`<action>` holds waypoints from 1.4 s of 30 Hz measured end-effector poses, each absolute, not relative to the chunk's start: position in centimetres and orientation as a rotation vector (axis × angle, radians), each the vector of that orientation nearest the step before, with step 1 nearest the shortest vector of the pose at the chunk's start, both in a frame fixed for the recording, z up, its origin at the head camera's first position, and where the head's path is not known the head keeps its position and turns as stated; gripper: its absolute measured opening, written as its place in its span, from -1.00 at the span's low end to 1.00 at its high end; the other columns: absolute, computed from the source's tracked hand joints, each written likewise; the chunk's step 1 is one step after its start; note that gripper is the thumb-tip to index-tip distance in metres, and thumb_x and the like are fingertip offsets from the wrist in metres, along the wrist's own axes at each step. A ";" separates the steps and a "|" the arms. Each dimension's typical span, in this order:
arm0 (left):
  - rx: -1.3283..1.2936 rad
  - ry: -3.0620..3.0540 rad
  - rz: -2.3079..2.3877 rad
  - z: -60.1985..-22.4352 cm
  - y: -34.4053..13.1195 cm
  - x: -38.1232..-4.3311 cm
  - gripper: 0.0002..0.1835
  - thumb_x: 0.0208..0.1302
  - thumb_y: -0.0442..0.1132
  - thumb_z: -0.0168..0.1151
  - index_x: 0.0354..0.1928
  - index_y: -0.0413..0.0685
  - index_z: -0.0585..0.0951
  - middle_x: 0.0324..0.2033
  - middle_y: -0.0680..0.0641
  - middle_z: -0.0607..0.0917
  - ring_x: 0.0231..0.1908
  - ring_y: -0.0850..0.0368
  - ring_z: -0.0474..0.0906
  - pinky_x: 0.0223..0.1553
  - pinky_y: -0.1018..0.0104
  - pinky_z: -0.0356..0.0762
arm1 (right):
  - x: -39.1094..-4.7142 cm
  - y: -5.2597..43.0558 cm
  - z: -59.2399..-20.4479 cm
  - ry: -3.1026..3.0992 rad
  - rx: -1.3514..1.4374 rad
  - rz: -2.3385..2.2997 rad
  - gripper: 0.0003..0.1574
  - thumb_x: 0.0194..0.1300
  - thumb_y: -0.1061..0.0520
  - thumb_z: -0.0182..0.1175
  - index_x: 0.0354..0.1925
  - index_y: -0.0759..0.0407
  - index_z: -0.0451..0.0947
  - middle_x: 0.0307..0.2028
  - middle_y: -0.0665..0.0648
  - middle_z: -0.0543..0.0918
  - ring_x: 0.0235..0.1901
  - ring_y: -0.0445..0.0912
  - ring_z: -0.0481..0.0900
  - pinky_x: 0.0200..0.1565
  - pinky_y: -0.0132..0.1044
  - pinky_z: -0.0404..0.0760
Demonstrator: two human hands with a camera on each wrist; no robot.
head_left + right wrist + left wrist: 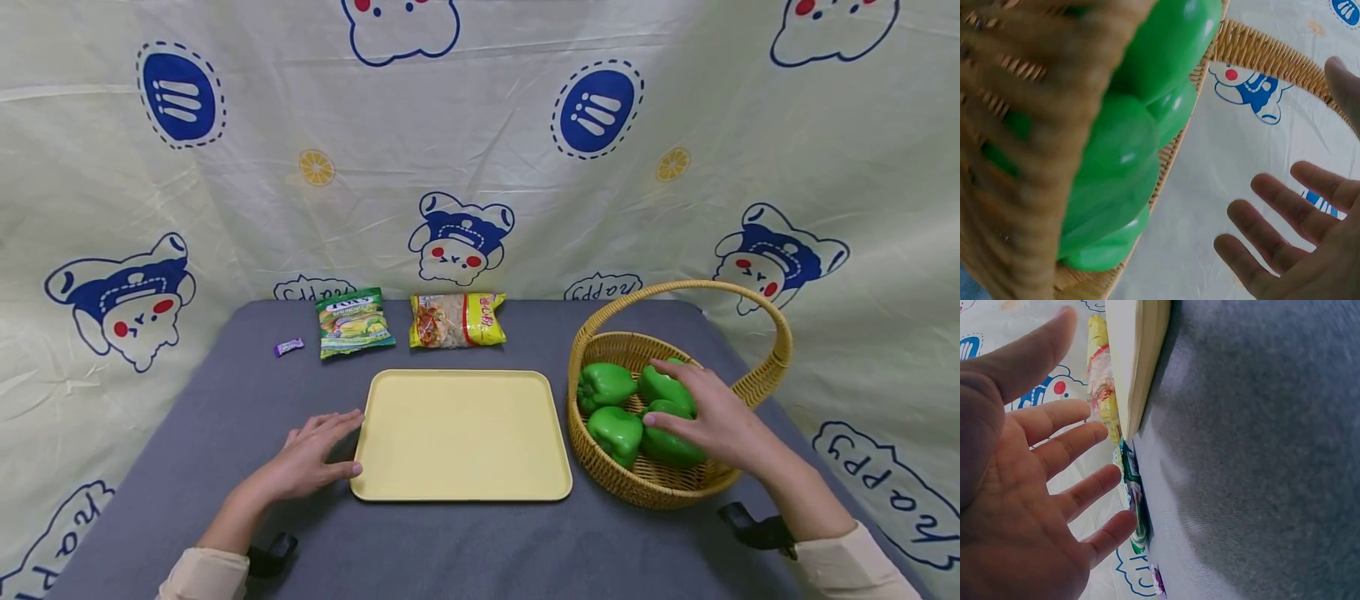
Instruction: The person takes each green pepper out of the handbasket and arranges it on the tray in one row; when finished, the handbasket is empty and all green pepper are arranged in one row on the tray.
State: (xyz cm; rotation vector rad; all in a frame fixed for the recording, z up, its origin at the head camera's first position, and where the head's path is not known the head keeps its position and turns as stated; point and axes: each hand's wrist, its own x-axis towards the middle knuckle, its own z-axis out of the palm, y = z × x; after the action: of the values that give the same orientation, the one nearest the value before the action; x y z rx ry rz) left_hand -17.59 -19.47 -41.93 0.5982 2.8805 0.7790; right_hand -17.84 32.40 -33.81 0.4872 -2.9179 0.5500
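Observation:
A cream rectangular tray [465,433] lies in the middle of the table. At its left edge is my left hand [300,462], fingers extended and nothing in its grasp; the left wrist view shows the palm and spread fingers beside the tray's side [1141,362]. On the right stands a wicker basket [588,450] holding several green bell peppers [615,433]. My right hand [716,417] hovers over those peppers with its fingers spread. In the right wrist view a gap separates the fingers [1272,244] from the peppers [1116,156].
Behind the tray lie a green snack bag [354,323] and a yellow-ended food packet [457,321]. A small purple wrapped candy [288,347] is left of them. The basket's tall handle [678,286] arches over its opening. A printed curtain [487,125] hangs behind the table.

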 end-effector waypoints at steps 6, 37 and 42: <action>0.587 2.815 0.790 -42.2 -19.8 -18.1 -0.21 0.13 -0.01 0.32 0.37 -0.11 0.29 0.35 -0.16 0.33 0.29 -0.27 0.17 0.05 -0.43 0.05 | -18.3 33.1 -34.1 -2.965 0.494 0.571 -0.07 0.15 -0.28 0.24 0.28 0.27 0.30 0.22 0.32 0.43 0.23 0.29 0.30 0.10 0.26 0.29; 0.651 2.697 0.785 -43.1 -20.4 -19.1 -0.17 0.07 0.02 0.35 0.36 -0.13 0.29 0.40 -0.16 0.25 0.32 -0.28 0.10 0.06 -0.41 0.03 | -20.1 35.6 -35.4 -3.065 0.586 0.520 -0.09 0.11 -0.25 0.29 0.27 0.23 0.33 0.17 0.28 0.49 0.10 0.22 0.49 0.03 0.20 0.42; 0.647 2.692 0.773 -43.1 -20.3 -19.1 -0.15 0.06 0.05 0.35 0.37 -0.13 0.28 0.40 -0.17 0.25 0.32 -0.29 0.11 0.07 -0.42 0.03 | -20.3 35.9 -35.7 -3.077 0.581 0.501 -0.08 0.11 -0.27 0.28 0.25 0.25 0.35 0.16 0.29 0.50 0.08 0.21 0.51 0.02 0.18 0.44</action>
State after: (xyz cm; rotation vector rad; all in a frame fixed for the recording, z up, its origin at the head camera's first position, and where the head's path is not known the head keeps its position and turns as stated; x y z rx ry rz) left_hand -19.14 -20.34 -43.12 0.6469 2.6918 0.7734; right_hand -20.28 35.87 -35.74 0.5811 -3.0767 0.5007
